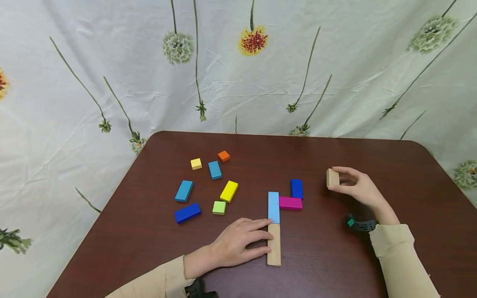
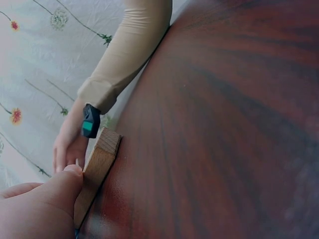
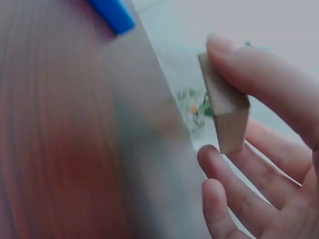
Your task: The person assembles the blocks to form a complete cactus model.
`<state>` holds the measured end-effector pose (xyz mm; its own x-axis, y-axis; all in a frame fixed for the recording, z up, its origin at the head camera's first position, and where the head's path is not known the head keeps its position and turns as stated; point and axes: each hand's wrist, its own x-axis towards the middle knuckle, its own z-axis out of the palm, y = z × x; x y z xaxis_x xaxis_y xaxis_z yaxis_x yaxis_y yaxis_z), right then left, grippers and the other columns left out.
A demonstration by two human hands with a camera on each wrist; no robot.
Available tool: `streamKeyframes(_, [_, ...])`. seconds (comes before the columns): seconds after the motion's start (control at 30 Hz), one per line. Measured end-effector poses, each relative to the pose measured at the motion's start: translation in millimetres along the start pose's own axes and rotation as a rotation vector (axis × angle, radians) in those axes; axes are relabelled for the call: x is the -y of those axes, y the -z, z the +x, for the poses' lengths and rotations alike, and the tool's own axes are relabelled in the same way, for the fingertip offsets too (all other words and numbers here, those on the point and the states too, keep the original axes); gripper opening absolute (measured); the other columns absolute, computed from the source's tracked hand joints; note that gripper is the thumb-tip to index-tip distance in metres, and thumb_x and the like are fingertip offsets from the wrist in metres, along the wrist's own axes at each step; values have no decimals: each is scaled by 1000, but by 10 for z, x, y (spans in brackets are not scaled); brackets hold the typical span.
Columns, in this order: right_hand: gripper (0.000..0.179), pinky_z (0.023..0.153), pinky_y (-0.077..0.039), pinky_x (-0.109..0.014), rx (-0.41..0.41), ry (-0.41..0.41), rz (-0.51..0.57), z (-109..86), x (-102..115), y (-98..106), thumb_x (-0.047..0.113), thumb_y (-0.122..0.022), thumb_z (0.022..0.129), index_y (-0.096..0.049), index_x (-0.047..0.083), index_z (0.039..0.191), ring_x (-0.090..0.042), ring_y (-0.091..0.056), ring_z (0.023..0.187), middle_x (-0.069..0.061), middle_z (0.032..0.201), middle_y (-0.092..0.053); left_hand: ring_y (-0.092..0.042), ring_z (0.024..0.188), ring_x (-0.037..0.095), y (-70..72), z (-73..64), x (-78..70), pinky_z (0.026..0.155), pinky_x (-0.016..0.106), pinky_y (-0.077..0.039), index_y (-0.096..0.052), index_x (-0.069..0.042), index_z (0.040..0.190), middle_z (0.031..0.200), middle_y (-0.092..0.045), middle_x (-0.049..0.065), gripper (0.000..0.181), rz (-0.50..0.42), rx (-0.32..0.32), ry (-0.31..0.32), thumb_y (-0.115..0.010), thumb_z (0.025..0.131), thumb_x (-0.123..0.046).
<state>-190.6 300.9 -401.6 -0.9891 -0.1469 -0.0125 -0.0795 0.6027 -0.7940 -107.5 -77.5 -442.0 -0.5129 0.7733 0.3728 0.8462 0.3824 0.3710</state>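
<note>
White cloth [image 1: 231,74] printed with long-stemmed flowers hangs behind a dark reddish-brown table [image 1: 320,265]. Two cream sleeves [image 1: 404,256] reach in over it, with a dark strap [image 1: 363,224] at the right wrist. Both hands are well apart. The left hand [image 1: 238,243] lies low over the table, fingers spread and fairly straight, fingertips touching two blocks set end to end: a long wooden block [image 1: 274,254] nearer the person and a light blue block [image 1: 273,205] beyond it. The right hand [image 1: 359,187], well out to the right, pinches a short wooden block [image 1: 333,178] between thumb and fingers, off the table. Between the hands, a magenta block [image 1: 290,203] juts rightward from the light blue one, and a dark blue block [image 1: 297,188] stands against its far side, near its right end. Beyond the left hand lie a second dark blue block [image 1: 188,213], two mid-blue blocks [image 1: 184,191] and a yellow block [image 1: 229,191]. Smallest are a green block [image 1: 219,207] just beside the yellow one, a pale yellow cube [image 1: 196,164] and an orange cube [image 1: 224,156], both farther back.
</note>
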Motion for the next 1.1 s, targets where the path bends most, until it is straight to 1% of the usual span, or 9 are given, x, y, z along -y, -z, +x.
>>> streamKeyframes(0.17, [67, 80, -46, -31, -5, 15, 28, 120, 134, -120, 36, -72, 83, -46, 11, 139, -14, -59, 98, -15, 123, -56, -45, 123, 4, -8, -2, 5, 94, 29, -40, -67, -23, 112, 137, -50, -2, 27, -4, -1, 7, -54, 94, -40])
streamKeyframes(0.27, [67, 82, -46, -32, -5, 25, 56, 195, 196, -203, 35, -72, 83, -45, 10, 139, -24, -58, 104, -16, 125, -55, -46, 123, 5, -2, -3, 3, 93, 29, -41, -67, -23, 112, 137, -50, -2, 27, -3, -6, 5, -54, 94, -40])
streamKeyframes(0.37, [68, 84, -46, -36, -16, 36, 82, 259, 246, -277, 34, -72, 83, -44, 9, 140, -30, -56, 108, -17, 128, -53, -47, 122, 6, -7, -3, 6, 93, 29, -41, -67, -23, 112, 136, -51, -1, 27, 9, -12, -10, -54, 95, -39])
streamKeyframes(0.47, [69, 88, -46, -43, -26, 35, 108, 316, 285, -352, 34, -72, 83, -43, 8, 141, -34, -53, 111, -19, 132, -49, -47, 122, 7, -12, 0, 6, 93, 29, -41, -67, -23, 112, 136, -52, 0, 27, 10, -17, -17, -55, 95, -39])
streamKeyframes(0.6, [70, 91, -45, -50, -33, 28, 135, 389, 317, -453, 33, -72, 83, -42, 8, 141, -37, -51, 113, -20, 134, -46, -48, 122, 7, -14, 0, 9, 93, 30, -41, -67, -23, 112, 136, -52, 0, 26, 12, -20, -23, -55, 94, -39])
streamKeyframes(0.73, [70, 92, -44, -51, -28, 30, 134, 461, 327, -539, 31, -72, 83, -41, 5, 141, -38, -51, 114, -23, 134, -46, -48, 121, 6, -17, 4, 10, 92, 29, -41, -66, -23, 112, 136, -51, -1, 26, 12, -13, -20, -55, 94, -39])
streamKeyframes(0.9, [70, 91, -43, -51, -19, 28, 87, 535, 317, -621, 32, -72, 83, -43, 3, 139, -37, -51, 113, -23, 128, -50, -47, 122, 6, -13, 6, 5, 93, 29, -41, -66, -24, 112, 136, -51, -1, 26, 1, -6, -11, -55, 94, -40])
streamKeyframes(1.0, [70, 90, -44, -50, -18, 26, 52, 577, 305, -663, 35, -72, 83, -44, 3, 138, -35, -52, 111, -22, 124, -54, -48, 122, 7, -16, 2, 8, 93, 29, -41, -66, -23, 112, 136, -51, 0, 26, 7, -10, -20, -55, 95, -39])
streamKeyframes(1.1, [70, 89, -44, -49, -21, 30, 39, 610, 299, -697, 35, -72, 83, -45, 2, 138, -34, -51, 111, -21, 124, -53, -48, 122, 8, -19, -1, 9, 94, 30, -41, -66, -22, 112, 135, -52, 1, 26, 13, -15, -29, -55, 95, -38])
